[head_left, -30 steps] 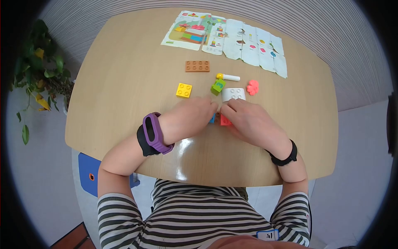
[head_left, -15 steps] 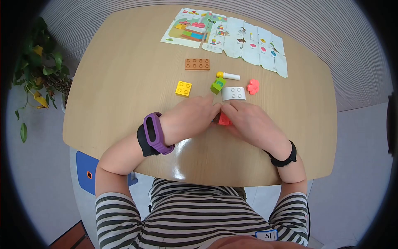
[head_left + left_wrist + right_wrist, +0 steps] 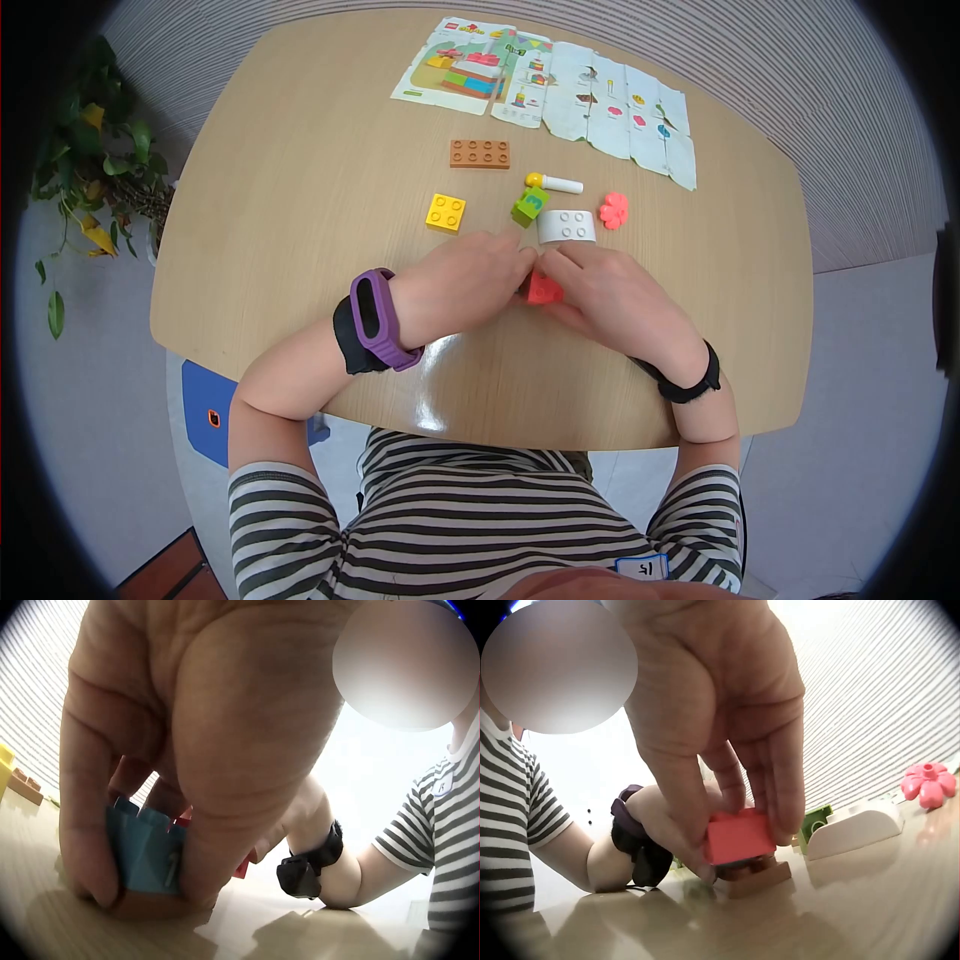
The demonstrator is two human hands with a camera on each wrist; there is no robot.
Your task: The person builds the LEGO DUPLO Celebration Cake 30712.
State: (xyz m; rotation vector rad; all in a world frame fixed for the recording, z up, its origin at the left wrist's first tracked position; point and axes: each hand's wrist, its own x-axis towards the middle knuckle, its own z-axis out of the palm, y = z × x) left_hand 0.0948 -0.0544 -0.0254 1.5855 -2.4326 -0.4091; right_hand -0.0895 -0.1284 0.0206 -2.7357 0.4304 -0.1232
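My left hand (image 3: 462,282) grips a blue brick (image 3: 139,851) marked with a 1, thumb on one side and fingers on the other. That brick sits on a brown base brick (image 3: 154,906) low over the table. Opposite it, my right hand (image 3: 622,297) pinches a red brick (image 3: 740,840) between thumb and fingers. In the right wrist view the red brick is slightly tilted over the brown base's end, with a gap and studs showing beneath. From the head view the blue brick is hidden behind the left hand.
Beyond the hands lie a yellow brick (image 3: 445,213), a brown eight-stud brick (image 3: 480,154), a green brick (image 3: 530,207) marked 3, a white curved brick (image 3: 567,227), a white stick with a yellow tip (image 3: 555,184) and a pink flower (image 3: 614,210). Instruction sheets (image 3: 570,90) lie at the back.
My left hand has shifted slightly right toward the right hand, covering the blue brick that showed between them. The right hand keeps its hold on the red brick with little movement.
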